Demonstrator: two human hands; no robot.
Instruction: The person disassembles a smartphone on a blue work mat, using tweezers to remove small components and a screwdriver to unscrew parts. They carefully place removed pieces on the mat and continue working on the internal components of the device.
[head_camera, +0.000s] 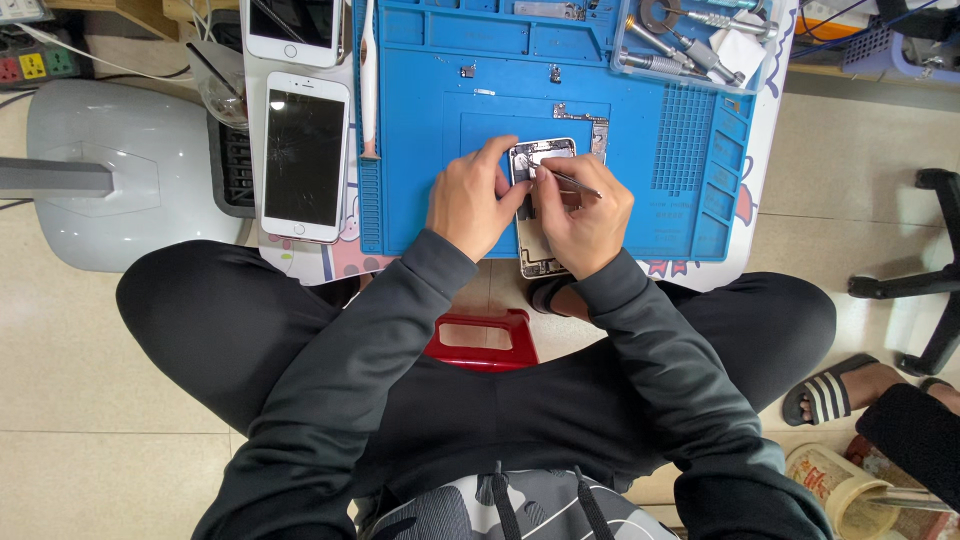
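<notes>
While the person sits on a red stool (480, 340), both hands work over an opened phone (535, 215) lying at the near edge of a blue repair mat (640, 160). The left hand (468, 200) curls its fingers against the phone's side. The right hand (588, 222) pinches thin tweezers (570, 181), tip inside the phone. A white phone with a cracked screen (303, 155) lies well to the left.
</notes>
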